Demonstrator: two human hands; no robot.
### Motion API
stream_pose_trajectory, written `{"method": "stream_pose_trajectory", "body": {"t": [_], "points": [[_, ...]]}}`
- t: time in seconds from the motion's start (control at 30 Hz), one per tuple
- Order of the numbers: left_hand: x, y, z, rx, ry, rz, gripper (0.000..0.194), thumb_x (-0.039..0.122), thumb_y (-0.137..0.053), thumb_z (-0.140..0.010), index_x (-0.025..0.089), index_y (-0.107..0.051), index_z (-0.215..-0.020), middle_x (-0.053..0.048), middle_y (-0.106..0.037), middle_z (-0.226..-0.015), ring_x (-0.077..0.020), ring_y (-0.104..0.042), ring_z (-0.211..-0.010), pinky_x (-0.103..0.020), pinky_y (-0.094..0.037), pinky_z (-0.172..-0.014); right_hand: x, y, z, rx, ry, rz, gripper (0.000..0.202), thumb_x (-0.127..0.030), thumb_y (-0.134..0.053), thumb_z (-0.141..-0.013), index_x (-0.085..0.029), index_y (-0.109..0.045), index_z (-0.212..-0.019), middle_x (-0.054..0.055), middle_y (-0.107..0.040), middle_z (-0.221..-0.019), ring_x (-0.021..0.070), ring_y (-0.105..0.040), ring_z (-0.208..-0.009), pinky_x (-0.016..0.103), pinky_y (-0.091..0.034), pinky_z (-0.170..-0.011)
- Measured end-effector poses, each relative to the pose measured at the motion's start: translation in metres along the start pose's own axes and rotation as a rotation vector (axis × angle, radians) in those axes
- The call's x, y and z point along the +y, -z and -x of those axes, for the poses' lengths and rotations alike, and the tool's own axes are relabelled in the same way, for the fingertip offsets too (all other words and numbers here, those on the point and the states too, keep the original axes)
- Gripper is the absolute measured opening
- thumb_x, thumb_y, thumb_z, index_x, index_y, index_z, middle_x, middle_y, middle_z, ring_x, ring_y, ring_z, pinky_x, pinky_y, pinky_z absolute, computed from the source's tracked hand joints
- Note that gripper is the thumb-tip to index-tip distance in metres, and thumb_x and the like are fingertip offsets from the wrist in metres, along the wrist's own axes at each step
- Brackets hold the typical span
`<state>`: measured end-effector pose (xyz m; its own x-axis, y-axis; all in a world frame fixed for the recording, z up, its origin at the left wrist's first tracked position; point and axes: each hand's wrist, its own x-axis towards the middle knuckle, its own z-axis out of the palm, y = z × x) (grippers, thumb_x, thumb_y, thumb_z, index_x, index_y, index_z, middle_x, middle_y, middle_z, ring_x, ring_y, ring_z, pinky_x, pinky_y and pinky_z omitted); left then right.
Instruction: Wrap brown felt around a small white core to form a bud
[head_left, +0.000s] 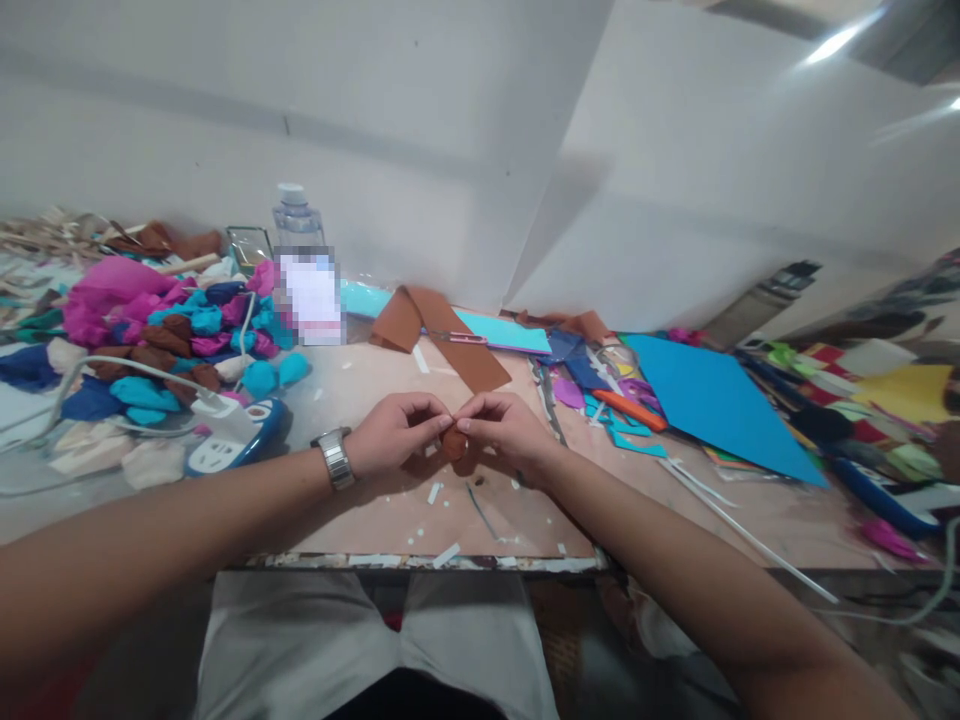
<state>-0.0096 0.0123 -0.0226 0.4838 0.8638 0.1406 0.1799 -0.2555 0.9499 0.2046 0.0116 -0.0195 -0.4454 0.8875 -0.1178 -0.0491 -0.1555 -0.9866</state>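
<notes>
My left hand [397, 435], with a metal watch [335, 458] on its wrist, meets my right hand [508, 432] over the near middle of the table. Between them hangs a small rounded brown crepe paper bundle [454, 444], its top pinched by the fingertips of both hands. The fingers partly hide where they grip it. Just beyond lies a folded brown paper strip [442, 335] with a pink-handled cutter or scissors [457, 338] on it; I cannot tell which.
Pink, blue, brown and cream crumpled paper balls [169, 335] crowd the left, beside a blue-and-white power strip [240, 440] and a clear bottle [298, 215]. To the right are an orange cutter [630, 410], a blue sheet [727, 405] and white strips [750, 530].
</notes>
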Motion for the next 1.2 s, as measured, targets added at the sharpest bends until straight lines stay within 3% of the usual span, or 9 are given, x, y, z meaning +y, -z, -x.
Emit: {"method": "stream_pose_trajectory", "body": {"t": [0.13,0.3,0.67,0.93,1.1,1.2], "points": [[0.0012,-0.0002,0.0011,0.004,-0.006,-0.015,0.039,0.049,-0.063,-0.095,0.012,-0.072,-0.088,-0.003,-0.067,-0.072,-0.0116,-0.056,-0.062,-0.022,-0.043,-0.058,-0.0028,-0.0034,0.0011,-0.005,-0.039,-0.001,0.043,-0.045,-0.091,-0.068,-0.018,-0.064,-0.086,0.003,-0.078,-0.074,0.0196,-0.073,-0.057,0.031,-0.06,-0.054],[-0.0009,0.0011,-0.0003,0.021,-0.005,-0.055,0.039,0.05,-0.065,-0.094,0.013,-0.073,-0.088,-0.005,-0.071,-0.078,-0.0138,-0.06,-0.068,-0.023,-0.045,-0.063,-0.0039,-0.0069,-0.0011,0.023,-0.032,0.041,0.039,-0.043,-0.091,-0.07,-0.016,-0.066,-0.085,0.001,-0.075,-0.069,0.0143,-0.07,-0.056,0.024,-0.055,-0.053],[-0.0073,0.0019,-0.0022,-0.005,0.034,-0.074,0.038,0.05,-0.066,-0.093,0.013,-0.075,-0.086,-0.005,-0.072,-0.075,-0.0142,-0.062,-0.066,-0.023,-0.046,-0.061,0.0031,-0.005,-0.0048,0.073,0.084,0.178,0.033,-0.038,-0.087,-0.069,-0.016,-0.064,-0.076,0.002,-0.073,-0.065,0.0174,-0.072,-0.054,0.023,-0.053,-0.047],[-0.0054,0.0025,-0.0026,0.021,0.007,-0.064,0.036,0.047,-0.063,-0.094,0.013,-0.075,-0.088,-0.006,-0.074,-0.081,-0.0139,-0.062,-0.069,-0.023,-0.047,-0.064,0.0043,-0.0007,-0.0063,0.042,0.124,0.144,0.04,-0.047,-0.088,-0.071,-0.018,-0.062,-0.081,0.003,-0.076,-0.071,0.0188,-0.073,-0.059,0.029,-0.059,-0.054],[-0.0018,0.0016,-0.0004,0.009,0.01,-0.052,0.037,0.047,-0.061,-0.095,0.013,-0.071,-0.087,-0.004,-0.072,-0.073,-0.0128,-0.06,-0.062,-0.022,-0.046,-0.058,0.001,0.0001,-0.006,0.032,0.134,0.137,0.039,-0.05,-0.087,-0.073,-0.017,-0.067,-0.079,0.001,-0.074,-0.068,0.0147,-0.069,-0.057,0.025,-0.055,-0.054],[-0.0014,0.0023,-0.0001,0.005,-0.003,-0.072,0.036,0.046,-0.061,-0.095,0.013,-0.071,-0.085,-0.006,-0.073,-0.077,-0.0145,-0.063,-0.067,-0.024,-0.048,-0.062,0.0011,-0.0009,-0.0065,0.023,0.128,0.149,0.039,-0.049,-0.087,-0.073,-0.016,-0.069,-0.081,0.002,-0.075,-0.071,0.0157,-0.07,-0.061,0.025,-0.056,-0.055]]}}
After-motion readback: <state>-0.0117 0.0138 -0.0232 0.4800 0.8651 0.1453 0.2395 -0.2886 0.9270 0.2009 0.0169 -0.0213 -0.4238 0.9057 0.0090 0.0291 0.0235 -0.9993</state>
